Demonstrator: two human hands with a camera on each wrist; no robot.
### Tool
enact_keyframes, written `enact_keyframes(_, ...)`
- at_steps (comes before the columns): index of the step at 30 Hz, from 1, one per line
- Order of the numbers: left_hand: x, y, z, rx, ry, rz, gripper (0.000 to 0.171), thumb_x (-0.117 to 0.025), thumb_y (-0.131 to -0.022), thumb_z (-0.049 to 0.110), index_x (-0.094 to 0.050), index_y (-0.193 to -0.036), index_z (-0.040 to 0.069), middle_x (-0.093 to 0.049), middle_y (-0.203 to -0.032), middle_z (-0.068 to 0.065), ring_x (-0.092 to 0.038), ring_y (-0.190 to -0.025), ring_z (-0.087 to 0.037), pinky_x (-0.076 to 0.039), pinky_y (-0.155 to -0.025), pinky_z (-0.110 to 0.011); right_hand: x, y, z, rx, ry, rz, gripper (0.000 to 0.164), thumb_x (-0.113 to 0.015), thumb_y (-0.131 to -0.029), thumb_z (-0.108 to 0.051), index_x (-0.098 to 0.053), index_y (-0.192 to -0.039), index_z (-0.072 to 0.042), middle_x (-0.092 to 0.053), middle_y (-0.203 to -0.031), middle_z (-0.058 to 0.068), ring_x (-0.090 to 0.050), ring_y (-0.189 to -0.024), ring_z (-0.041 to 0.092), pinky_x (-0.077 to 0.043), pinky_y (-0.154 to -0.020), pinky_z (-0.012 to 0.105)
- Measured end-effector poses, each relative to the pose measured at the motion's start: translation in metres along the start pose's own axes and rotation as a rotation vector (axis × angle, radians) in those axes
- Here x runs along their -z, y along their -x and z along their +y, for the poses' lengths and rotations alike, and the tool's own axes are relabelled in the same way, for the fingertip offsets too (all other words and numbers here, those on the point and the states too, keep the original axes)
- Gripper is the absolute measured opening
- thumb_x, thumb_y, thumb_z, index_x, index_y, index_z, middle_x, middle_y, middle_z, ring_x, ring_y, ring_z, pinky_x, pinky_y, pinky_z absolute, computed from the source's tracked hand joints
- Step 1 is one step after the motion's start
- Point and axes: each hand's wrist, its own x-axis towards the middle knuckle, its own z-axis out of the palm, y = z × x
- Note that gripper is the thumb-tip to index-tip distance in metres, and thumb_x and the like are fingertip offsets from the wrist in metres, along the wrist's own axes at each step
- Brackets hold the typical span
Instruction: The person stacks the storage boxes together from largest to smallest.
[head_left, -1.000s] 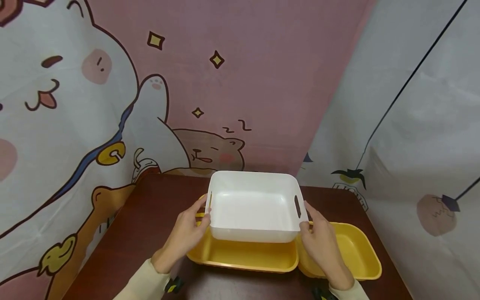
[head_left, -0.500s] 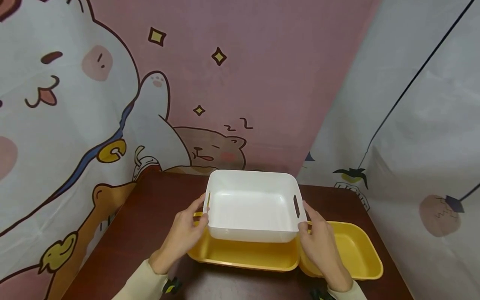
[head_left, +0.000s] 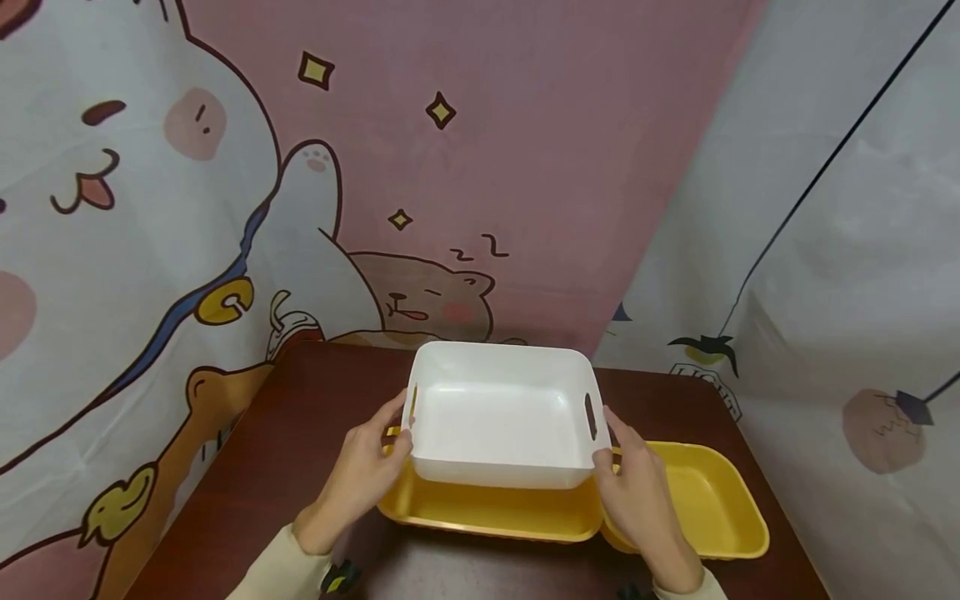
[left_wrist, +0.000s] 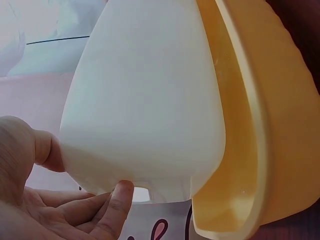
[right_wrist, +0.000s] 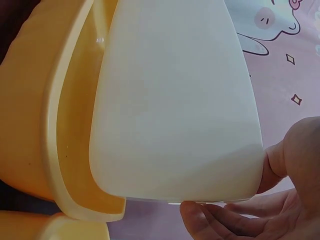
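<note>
A white plastic bin [head_left: 502,417] with a slotted handle in each end is held up between both hands, its inside facing the head camera. My left hand [head_left: 360,462] grips its left end, thumb at the near corner and fingers by the handle slot. At the other end my right hand [head_left: 636,492] grips it the same way. Behind and below it, a yellow basin [head_left: 498,510] stands on the table, partly hidden by the white bin. The wrist views show the bin's smooth underside [left_wrist: 145,95] close over that basin's rim [right_wrist: 52,115].
Another yellow basin [head_left: 712,500] stands to the right, partly behind my right hand and forearm. The dark reddish-brown table [head_left: 300,417] ends at a cartoon-printed cloth [head_left: 540,167] at the back, with a pale cloth [head_left: 825,292] along the right.
The white bin and both hands have shifted slightly left over the yellow basin. The grip stays the same, and the head view has moved a little.
</note>
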Motion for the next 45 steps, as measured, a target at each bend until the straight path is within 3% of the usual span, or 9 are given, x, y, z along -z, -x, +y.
enact_keyframes(12, -0.001, 0.002, -0.006, -0.033, 0.002, 0.015, 0.062, -0.071, -0.11, 0.006, -0.059, -0.171, 0.007, -0.081, -0.148, -0.019, -0.086, -0.111, -0.024, -0.073, -0.094, -0.04, -0.004, 0.005, 0.002, 0.017, 0.017, 0.032, 0.065, -0.06, -0.112, -0.009, -0.048, -0.175, 0.002, -0.057, -0.174, 0.03, -0.08, -0.124, 0.044, -0.066, -0.109, 0.064)
enact_keyframes(25, -0.003, 0.002, -0.012, -0.007, -0.016, 0.007, 0.061, -0.071, -0.109, 0.005, -0.061, -0.169, 0.006, -0.08, -0.149, -0.021, -0.087, -0.109, -0.026, -0.073, -0.093, -0.04, -0.011, 0.006, 0.004, -0.075, -0.004, -0.043, 0.068, -0.059, -0.113, -0.013, -0.043, -0.179, -0.001, -0.05, -0.181, 0.027, -0.074, -0.14, 0.048, -0.061, -0.114, 0.062)
enact_keyframes(45, -0.006, 0.008, -0.023, 0.02, -0.058, 0.02, 0.058, -0.072, -0.109, 0.006, -0.064, -0.166, 0.006, -0.085, -0.138, -0.019, -0.085, -0.114, -0.027, -0.071, -0.1, -0.053, -0.026, 0.013, 0.01, -0.05, -0.023, -0.013, 0.066, -0.061, -0.112, -0.009, -0.048, -0.175, 0.002, -0.055, -0.176, 0.028, -0.071, -0.144, 0.048, -0.065, -0.112, 0.062)
